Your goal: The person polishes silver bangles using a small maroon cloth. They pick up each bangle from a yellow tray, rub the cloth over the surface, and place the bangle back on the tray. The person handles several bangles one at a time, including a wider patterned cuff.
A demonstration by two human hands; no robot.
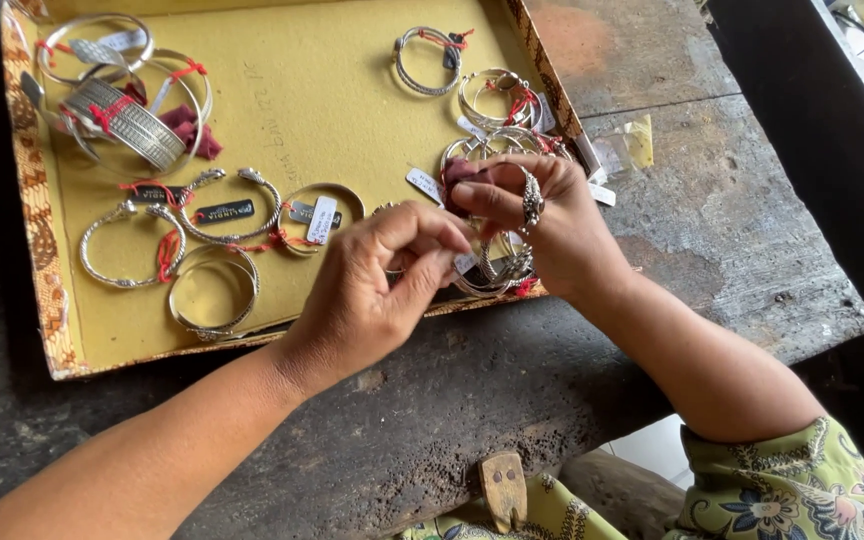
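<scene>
My left hand [377, 285] and my right hand [547, 225] meet over the near right part of a flat yellow-lined tray [332, 90]. Both pinch a silver bracelet [487, 275] that hangs below the fingers, with a small white tag at the left fingertips. My right hand also presses a dark red scrap of cloth [462, 172] against its fingers and wears a large silver ring [531, 202]. Other silver bangles with red threads [497, 98] lie just beyond my right hand.
Several silver bracelets and cuffs lie on the tray: a wide cuff pile [122, 110] at far left, thin bangles [212, 290] near the front edge. The tray rests on a rough dark stone slab [712, 220]. A small clear plastic bag [632, 145] lies right of the tray.
</scene>
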